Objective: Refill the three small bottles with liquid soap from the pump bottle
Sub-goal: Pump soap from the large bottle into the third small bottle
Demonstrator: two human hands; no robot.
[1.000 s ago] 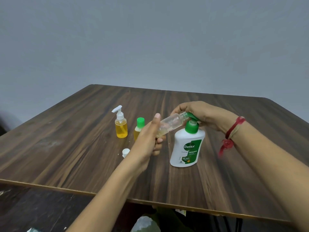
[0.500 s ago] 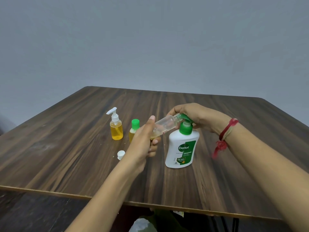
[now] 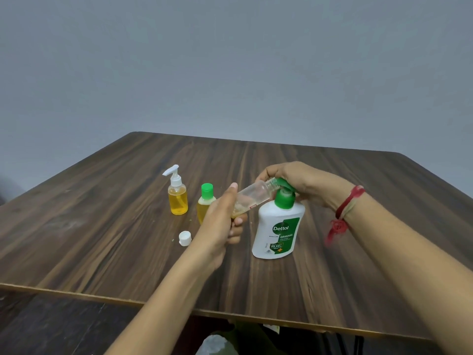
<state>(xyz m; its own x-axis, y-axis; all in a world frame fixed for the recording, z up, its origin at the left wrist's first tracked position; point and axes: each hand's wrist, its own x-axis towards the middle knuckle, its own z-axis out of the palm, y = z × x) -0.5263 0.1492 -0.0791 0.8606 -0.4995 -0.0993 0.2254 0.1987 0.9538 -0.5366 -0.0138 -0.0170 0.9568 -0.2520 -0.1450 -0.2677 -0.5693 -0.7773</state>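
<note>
At frame centre, the clear bottle (image 3: 252, 197) is being gripped tilted in the left hand (image 3: 220, 224), its mouth held at the nozzle of the pump bottle (image 3: 279, 229). The pump head is being pressed under the closed right hand (image 3: 304, 183). Short, slow strokes are advised, with the mouth kept at the spout.

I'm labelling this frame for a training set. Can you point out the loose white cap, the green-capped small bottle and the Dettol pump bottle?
loose white cap (image 3: 185, 238): head view, on its top face.
green-capped small bottle (image 3: 207, 190): head view, on its green cap.
Dettol pump bottle (image 3: 280, 231): head view, on its front label.
</note>
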